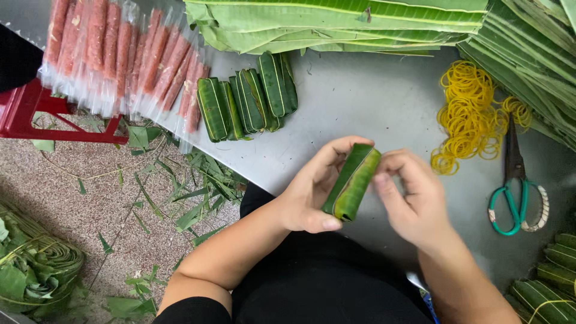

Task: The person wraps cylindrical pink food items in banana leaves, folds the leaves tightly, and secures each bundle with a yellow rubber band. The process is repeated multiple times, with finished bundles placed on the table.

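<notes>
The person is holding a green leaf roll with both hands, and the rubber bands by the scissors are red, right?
Not quite. The rubber bands are yellow, not red, as the head view shows. The rest is right: the left hand and the right hand both hold the green leaf roll, and the bands lie beside the scissors.

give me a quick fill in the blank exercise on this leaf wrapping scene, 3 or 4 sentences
1. Both hands, the left hand and the right hand, hold a roll wrapped in a ____ leaf.
2. The rubber bands on the table are ____ in colour.
3. The scissors have ____ handles.
4. The red sticks at the table's left end are in clear ____ sleeves.

Missing words: green; yellow; green; plastic
</notes>
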